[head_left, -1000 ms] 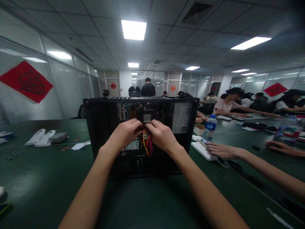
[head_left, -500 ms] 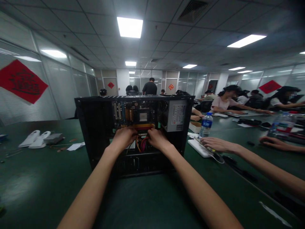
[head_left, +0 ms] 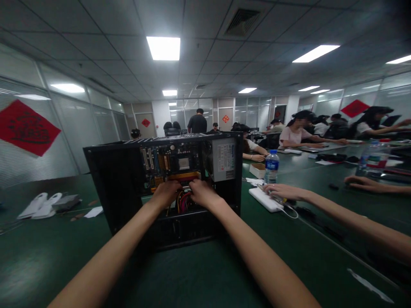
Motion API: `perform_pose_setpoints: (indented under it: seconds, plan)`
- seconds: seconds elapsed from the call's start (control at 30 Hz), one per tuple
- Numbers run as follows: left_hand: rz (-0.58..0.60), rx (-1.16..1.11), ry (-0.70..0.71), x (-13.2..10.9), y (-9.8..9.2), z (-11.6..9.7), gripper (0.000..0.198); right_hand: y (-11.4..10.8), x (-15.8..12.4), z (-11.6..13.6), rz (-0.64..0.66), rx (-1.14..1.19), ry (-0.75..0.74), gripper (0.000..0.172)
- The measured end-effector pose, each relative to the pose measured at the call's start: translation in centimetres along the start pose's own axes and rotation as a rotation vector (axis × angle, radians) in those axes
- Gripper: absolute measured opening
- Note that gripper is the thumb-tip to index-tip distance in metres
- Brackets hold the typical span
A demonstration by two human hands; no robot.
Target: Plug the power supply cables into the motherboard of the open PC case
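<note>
An open black computer case (head_left: 102, 188) stands before me, its inside facing me. Within it are the motherboard (head_left: 153, 164), a silver power supply (head_left: 224, 160) and a bundle of coloured cables (head_left: 184, 202). Both my hands reach in at the lower edge of the board, beside the yellow and red memory slots (head_left: 184, 176). My left hand (head_left: 167, 192) is closed with fingers curled at the slots' left part. Curled likewise, my right hand (head_left: 204, 193) is at their right end, above the cables. Whatever the fingertips grip is hidden.
White slippers (head_left: 41, 205) and a grey box (head_left: 67, 202) lie on the green table to the left. On the right are a water bottle (head_left: 272, 167), a white power strip (head_left: 265, 199) and another person's hand (head_left: 284, 191). Other people sit farther back.
The case has shifted left and turned slightly, with my hands staying inside at the memory slots. My view has tilted up a little. The neighbour's hand stays by the power strip.
</note>
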State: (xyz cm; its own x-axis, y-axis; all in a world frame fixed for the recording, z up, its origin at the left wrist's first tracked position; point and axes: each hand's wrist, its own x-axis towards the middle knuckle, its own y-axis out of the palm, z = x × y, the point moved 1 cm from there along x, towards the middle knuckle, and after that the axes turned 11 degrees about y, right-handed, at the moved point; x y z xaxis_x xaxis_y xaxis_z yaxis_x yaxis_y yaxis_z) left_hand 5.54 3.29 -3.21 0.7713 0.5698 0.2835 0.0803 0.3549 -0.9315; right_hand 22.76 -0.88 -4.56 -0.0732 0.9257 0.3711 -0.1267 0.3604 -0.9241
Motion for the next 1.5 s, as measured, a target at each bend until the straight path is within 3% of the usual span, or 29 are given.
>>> perform_pose_setpoints:
  seconds: [0.4,1.07,1.37,1.5]
  plan:
    - [0.006,0.034,-0.135,0.1,-0.1,-0.6,0.022,-0.3,-0.5,0.3,0.041,0.008,-0.028,0.022]
    - [0.058,0.049,-0.174,0.2,-0.6,-1.5,0.028,-0.3,-0.4,0.9,-0.01,-0.006,-0.089,0.023]
    - [0.05,0.018,-0.241,0.0,-0.2,-1.1,0.023,-0.5,-0.3,0.8,-0.09,-0.078,-0.096,0.025]
    - [-0.014,-0.069,-0.273,-0.6,-0.2,-1.1,0.023,-0.5,-0.2,0.7,-0.084,-0.08,-0.095,0.024]
